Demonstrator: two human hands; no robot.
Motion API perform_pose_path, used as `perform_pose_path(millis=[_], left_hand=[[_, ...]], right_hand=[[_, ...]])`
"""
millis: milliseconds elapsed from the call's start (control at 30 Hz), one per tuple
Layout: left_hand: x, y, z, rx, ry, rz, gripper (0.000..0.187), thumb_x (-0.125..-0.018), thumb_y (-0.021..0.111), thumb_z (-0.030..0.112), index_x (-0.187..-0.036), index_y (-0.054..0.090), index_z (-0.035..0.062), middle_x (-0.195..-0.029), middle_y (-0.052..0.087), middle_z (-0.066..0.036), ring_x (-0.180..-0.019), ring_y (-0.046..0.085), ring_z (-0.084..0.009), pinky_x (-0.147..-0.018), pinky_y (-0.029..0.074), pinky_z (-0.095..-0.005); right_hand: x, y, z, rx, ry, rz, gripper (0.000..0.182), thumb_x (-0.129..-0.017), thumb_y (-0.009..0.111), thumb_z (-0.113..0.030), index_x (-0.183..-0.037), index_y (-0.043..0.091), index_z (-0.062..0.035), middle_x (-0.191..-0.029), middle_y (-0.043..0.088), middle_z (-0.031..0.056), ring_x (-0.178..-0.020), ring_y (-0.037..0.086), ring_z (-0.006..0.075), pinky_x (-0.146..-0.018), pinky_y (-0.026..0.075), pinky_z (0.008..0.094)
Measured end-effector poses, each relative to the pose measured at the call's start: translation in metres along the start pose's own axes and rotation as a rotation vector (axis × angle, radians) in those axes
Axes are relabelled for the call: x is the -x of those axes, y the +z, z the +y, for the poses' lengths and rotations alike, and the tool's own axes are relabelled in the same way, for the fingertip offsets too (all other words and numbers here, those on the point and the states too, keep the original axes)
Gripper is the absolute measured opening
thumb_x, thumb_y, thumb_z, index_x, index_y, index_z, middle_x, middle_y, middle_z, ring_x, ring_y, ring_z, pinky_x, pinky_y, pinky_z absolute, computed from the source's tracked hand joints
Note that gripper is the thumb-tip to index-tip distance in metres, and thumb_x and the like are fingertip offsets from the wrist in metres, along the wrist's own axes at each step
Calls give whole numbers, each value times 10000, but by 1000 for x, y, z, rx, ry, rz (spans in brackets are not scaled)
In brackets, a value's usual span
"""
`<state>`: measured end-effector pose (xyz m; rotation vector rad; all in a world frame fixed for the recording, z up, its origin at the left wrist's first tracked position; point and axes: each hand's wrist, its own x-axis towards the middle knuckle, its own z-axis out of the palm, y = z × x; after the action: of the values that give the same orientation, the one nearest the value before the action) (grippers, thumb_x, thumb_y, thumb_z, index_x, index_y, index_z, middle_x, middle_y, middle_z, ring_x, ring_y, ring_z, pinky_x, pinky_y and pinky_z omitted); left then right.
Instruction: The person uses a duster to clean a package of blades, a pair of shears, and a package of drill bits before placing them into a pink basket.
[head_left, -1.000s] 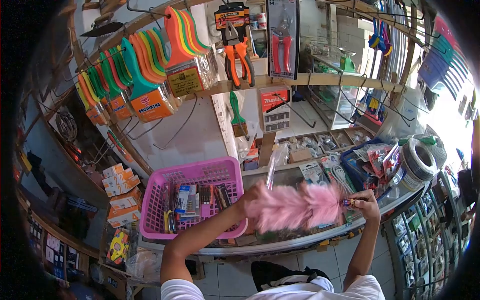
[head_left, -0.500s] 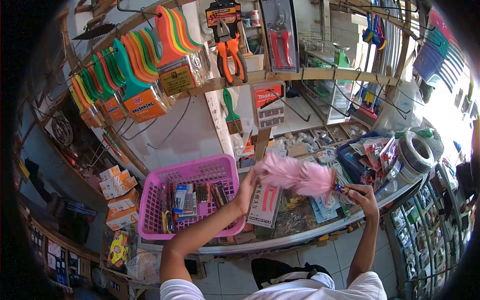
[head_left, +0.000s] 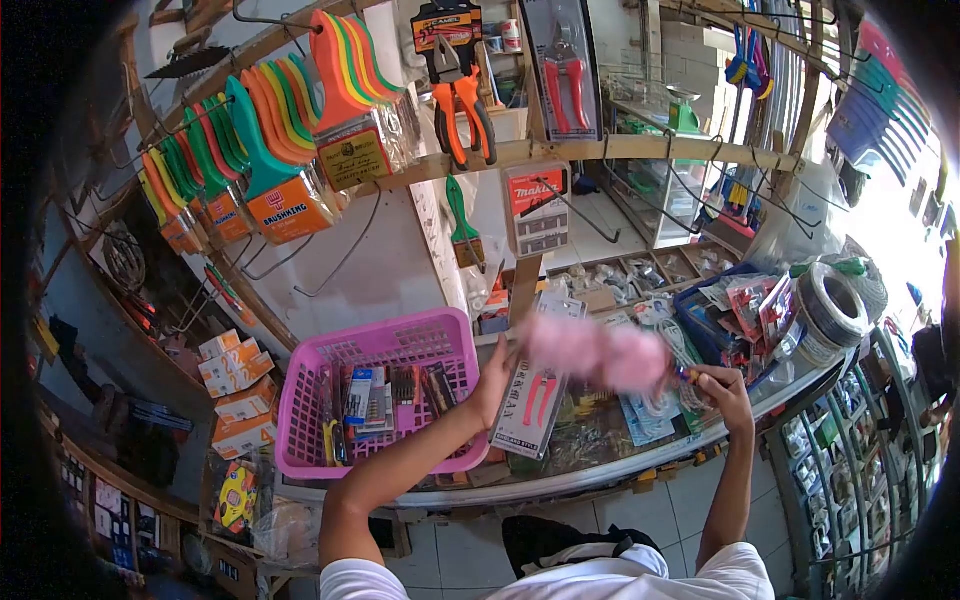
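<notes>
My right hand (head_left: 722, 392) is closed round the handle of a pink feather duster (head_left: 600, 352). The duster's fluffy head is blurred by motion and points left, crossing in front of a carded pack of red-handled pruning shears (head_left: 535, 410). At the pack's left edge is my left hand (head_left: 492, 382), fingers closed on it. The pack leans over the glass-topped counter (head_left: 590, 440), its middle partly covered by the duster. Just left of my left hand stands a pink plastic basket (head_left: 400, 330) containing several packaged tools.
Paint brushes (head_left: 280, 200), orange-handled pliers (head_left: 463, 105) and another shears pack (head_left: 563, 80) hang from a wooden rail overhead. Orange-white boxes (head_left: 242, 405) are stacked left of the basket. Wire coils (head_left: 832, 305) and a blue tray of packets (head_left: 715, 310) sit at right.
The duster's head has blurred with a stroke over the shears pack. The pack has tilted slightly. Both hands stay almost in place.
</notes>
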<state>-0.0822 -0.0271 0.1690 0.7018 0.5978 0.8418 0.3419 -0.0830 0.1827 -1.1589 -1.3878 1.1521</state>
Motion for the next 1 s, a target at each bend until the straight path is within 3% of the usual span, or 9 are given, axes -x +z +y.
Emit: perform_pose_path(millis=[167,267,367,467,567,700,800,933,1000], left_hand=[[5,15,0,63,-26,2,773,-935,340,722,-1435,436,140,-1299,585,-85,-1128,600,-232,-981,487,-410],[9,30,2,80,22,19,797,-924,327,740,-1438,431,140,-1311,573,-98,-1156,585,-248,-985,486,-414],[1,10,-3,59,11,-50,780,-945,296,720,-1451,409,137,-1322,564,-93,-1190,561,-243,-992,481,-416],[11,36,6,151,-19,119,739,-962,304,696,-1409,457,129,-1271,601,-108,-1122,602,-259,-968,496,-406],[11,33,5,42,19,101,761,-954,292,709,-1439,424,137,-1318,567,-94,-1168,574,-248,-989,482,-420],[7,26,4,12,42,139,785,-935,308,735,-1445,426,151,-1326,563,-94,-1156,581,-253,-985,481,-424],[0,8,-3,117,28,139,794,-928,330,742,-1414,464,129,-1287,588,-109,-1140,590,-261,-985,480,-427],[3,20,1,113,71,199,781,-931,336,736,-1390,495,125,-1244,618,-122,-1113,600,-274,-970,483,-423],[-1,19,5,185,3,331,768,-939,335,726,-1389,498,125,-1234,625,-123,-1098,605,-278,-963,485,-418]], right_hand=[[2,-7,10,27,30,-134,304,-925,659,-167,-1113,699,68,-721,591,-22,-598,449,30,-514,325,215],[-2,6,6,-99,-70,33,302,-928,654,-166,-1117,697,65,-714,587,-26,-586,435,27,-505,311,208],[0,-1,8,3,-14,-56,307,-935,646,-173,-1127,694,61,-709,580,-31,-574,414,22,-497,296,209],[-1,0,16,-64,-89,-39,318,-931,655,-184,-1132,693,59,-710,578,-27,-582,419,28,-505,310,209],[0,12,4,-36,-30,110,319,-910,675,-166,-1133,693,62,-739,605,-6,-610,464,42,-524,347,210],[2,3,16,-40,-47,-113,320,-922,663,-153,-1156,681,64,-769,620,3,-619,467,46,-535,363,222],[3,18,11,-75,-80,86,315,-918,676,-171,-1129,698,61,-758,615,-1,-625,474,47,-540,370,224],[16,5,6,34,-25,-272,319,-923,673,-188,-1147,698,38,-806,684,26,-623,478,43,-533,387,224],[17,1,14,46,4,-232,323,-915,684,-196,-1143,702,32,-828,710,42,-629,505,46,-543,410,220]])
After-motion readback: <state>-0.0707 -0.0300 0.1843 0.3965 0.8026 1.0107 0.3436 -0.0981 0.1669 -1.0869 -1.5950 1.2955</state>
